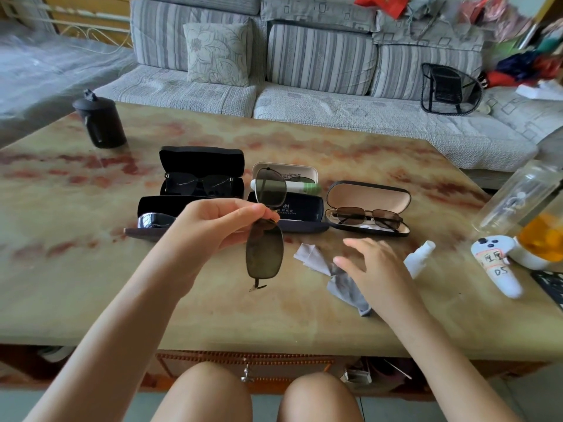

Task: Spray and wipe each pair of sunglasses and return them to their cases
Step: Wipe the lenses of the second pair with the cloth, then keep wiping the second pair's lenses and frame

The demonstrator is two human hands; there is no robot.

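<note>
Sunglasses (pixel 264 254) hang on end above the table (pixel 91 284). My left hand (pixel 219 226) pinches the bridge, I judge to keep both lenses free for wiping: one sits above the fingers, one below. My right hand (pixel 370 264) hovers spread over the cloth (pixel 310 258), holding nothing.

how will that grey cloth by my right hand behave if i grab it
Probably floppy: the grey cloth lies crumpled in folds on the table, so it should drape and bunch rather than hold shape. It looks thin, so likely very light. Pushed, it would likely slide or wrinkle, not roll.
</note>
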